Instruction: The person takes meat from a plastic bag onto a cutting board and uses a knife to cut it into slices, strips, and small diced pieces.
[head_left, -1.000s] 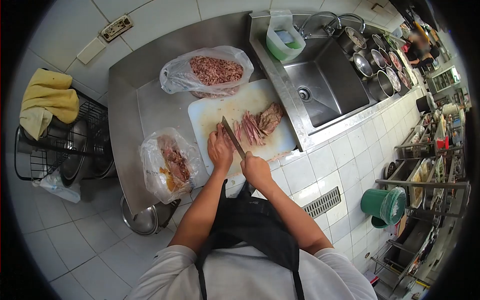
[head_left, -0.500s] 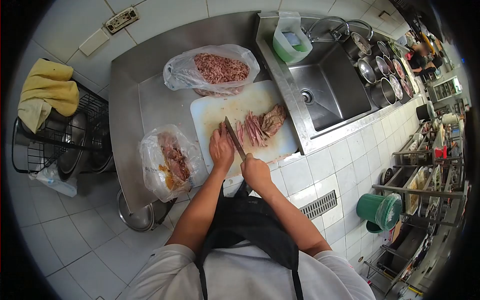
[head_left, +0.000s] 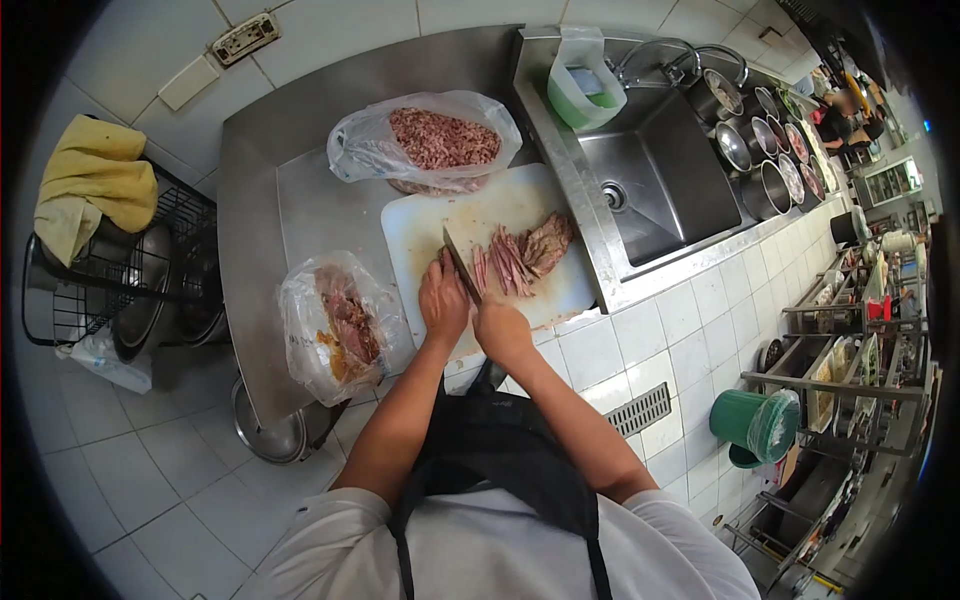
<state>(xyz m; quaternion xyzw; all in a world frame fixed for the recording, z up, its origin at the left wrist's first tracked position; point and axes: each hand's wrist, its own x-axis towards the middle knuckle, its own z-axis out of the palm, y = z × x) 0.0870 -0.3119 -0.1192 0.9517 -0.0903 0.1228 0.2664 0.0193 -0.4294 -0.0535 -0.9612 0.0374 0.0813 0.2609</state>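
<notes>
My right hand (head_left: 503, 332) is closed around the handle of a knife (head_left: 461, 266), its blade slanting up and left across the white cutting board (head_left: 415, 220). Against the blade's left side, my left hand (head_left: 442, 298) presses down with bent fingers on a piece of meat, mostly hidden beneath them. Thin meat strips (head_left: 508, 262) lie to the right of the knife. Beside them rests a larger browned chunk of meat (head_left: 548, 244).
Behind the board sits a plastic bag of chopped meat (head_left: 445, 138); another bag with meat (head_left: 345, 325) lies left. A sink (head_left: 650, 170) is at right, with several metal pots (head_left: 768, 188) beyond. A wire rack (head_left: 100, 290) stands left. Another person (head_left: 838, 125) is far right.
My right hand and the knife have shifted slightly left, closer to my left hand, and the hand sits further up. My left hand stays in place.
</notes>
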